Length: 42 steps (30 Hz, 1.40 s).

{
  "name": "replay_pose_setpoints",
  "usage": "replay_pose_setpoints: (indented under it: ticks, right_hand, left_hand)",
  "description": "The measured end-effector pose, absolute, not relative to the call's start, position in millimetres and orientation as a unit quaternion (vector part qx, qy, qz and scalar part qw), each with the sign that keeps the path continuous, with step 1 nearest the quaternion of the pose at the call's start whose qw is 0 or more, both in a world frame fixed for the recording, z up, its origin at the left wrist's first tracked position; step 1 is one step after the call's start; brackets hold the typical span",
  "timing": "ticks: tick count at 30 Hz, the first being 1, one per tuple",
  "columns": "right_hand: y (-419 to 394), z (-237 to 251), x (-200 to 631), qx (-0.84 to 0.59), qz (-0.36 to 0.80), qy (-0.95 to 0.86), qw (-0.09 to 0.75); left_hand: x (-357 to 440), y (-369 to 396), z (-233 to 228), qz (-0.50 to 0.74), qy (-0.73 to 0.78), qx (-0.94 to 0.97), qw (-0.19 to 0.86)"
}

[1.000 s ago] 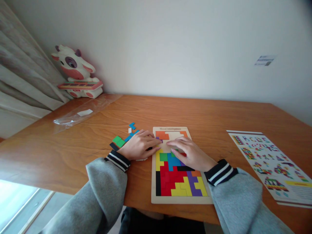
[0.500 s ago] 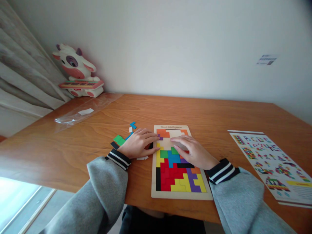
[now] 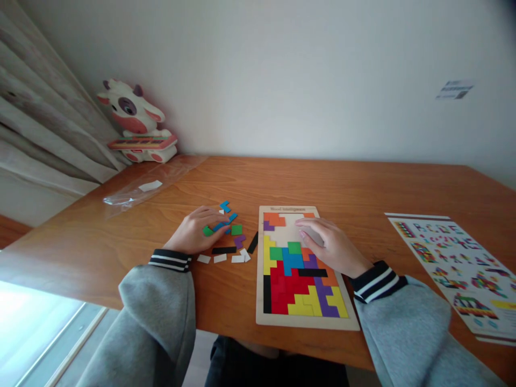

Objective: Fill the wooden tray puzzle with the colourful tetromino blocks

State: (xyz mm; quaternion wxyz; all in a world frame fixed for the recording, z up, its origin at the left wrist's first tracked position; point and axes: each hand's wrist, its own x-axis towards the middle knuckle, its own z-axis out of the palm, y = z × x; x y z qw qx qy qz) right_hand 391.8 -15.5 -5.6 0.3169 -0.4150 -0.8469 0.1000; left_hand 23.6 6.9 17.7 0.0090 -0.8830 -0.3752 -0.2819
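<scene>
a person in grey sleeves sits at a wooden table. the left hand rests flat, fingers loosely spread, on loose pieces lying just left of a puzzle board. the right hand lies palm down on the board's upper bare part, fingers together, gripping nothing visible. a printed sheet lies at far right, a cow toy at the back left corner

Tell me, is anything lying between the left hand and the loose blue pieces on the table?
Nothing visible does. The left hand already touches a green piece, and the blue pieces lie just past its fingertips.
</scene>
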Motion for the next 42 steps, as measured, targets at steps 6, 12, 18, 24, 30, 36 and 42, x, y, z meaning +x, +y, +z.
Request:
replay_pose_setpoints:
  ticks: [6,12,18,24,30,36,42]
  right_hand:
    - [-16.1,-6.8,391.1,-0.41,0.107,-0.849,0.317]
    - [-15.9,-6.8,390.9,-0.409,0.112,-0.849,0.315]
    - [-15.2,-6.1,391.3,-0.407,0.106,-0.849,0.32]
    - [-16.3,-4.8,391.3,-0.405,0.103,-0.849,0.324]
    - [-17.7,-3.5,390.8,-0.405,0.109,-0.849,0.322]
    - [-17.3,-3.8,389.7,-0.405,0.112,-0.85,0.319]
    - [-18.8,0.3,388.2,-0.401,0.113,-0.85,0.321]
  left_hand:
    - [44.0,-3.2,19.8,-0.254,-0.335,-0.904,-0.081]
    - [46.5,-4.7,17.6,-0.247,-0.324,-0.908,-0.096]
    - [12.9,0.8,17.0,-0.32,-0.446,-0.835,0.001]
    - [-12.7,-5.1,16.0,-0.241,-0.457,-0.856,0.01]
    - [-1.1,-7.9,10.3,-0.221,-0.448,-0.866,-0.009]
    - [7.5,-5.5,8.5,-0.241,-0.427,-0.871,-0.035]
    - [7.0,-7.0,4.3,-0.259,-0.43,-0.864,-0.04]
